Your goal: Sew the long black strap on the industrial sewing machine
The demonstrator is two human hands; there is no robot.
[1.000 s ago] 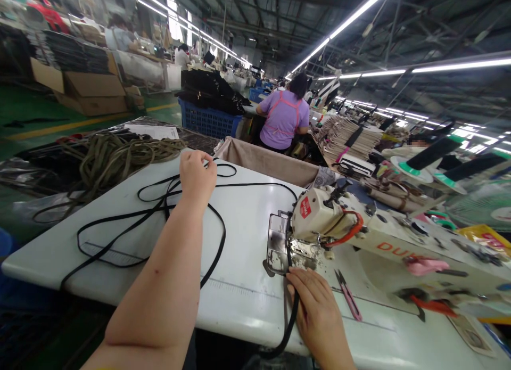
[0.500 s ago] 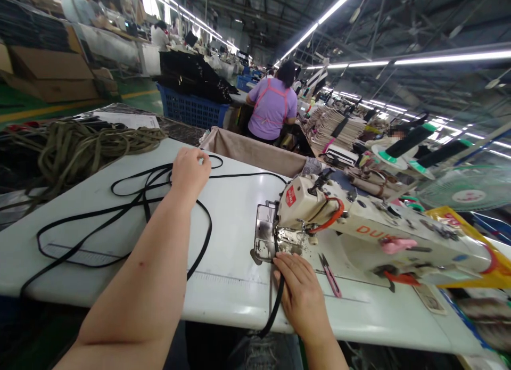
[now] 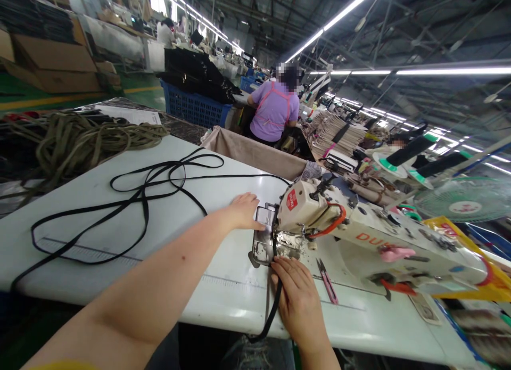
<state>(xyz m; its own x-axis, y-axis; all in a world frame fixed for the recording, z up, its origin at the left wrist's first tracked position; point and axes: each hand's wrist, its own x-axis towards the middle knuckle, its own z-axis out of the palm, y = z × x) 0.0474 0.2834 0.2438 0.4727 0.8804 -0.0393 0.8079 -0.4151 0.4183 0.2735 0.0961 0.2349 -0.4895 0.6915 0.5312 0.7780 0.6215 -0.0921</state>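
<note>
My left hand (image 3: 244,211) is stretched out beside the metal plate (image 3: 265,232) of the sewing machine (image 3: 319,210). Its thumb stands apart from the fingers, and I see nothing held in it. At the near side of the plate, my right hand (image 3: 298,293) holds a narrow black strap (image 3: 272,312) under its fingers. From there the strap runs up beneath the machine head and hangs down over the table's front edge. More of the same black strap (image 3: 146,191) lies in loose loops on the left of the white table (image 3: 223,301).
Pink-handled thread snips (image 3: 328,282) lie right of my right hand. A heap of olive straps (image 3: 88,138) is at the far left. Behind the table are a beige cloth bin (image 3: 255,154) and a person in purple (image 3: 275,109). A fan (image 3: 465,205) stands at the right.
My left hand has left the strap loops and moved right to the machine's plate, its fingers now opened. The right hand stays on the strap at about the same place.
</note>
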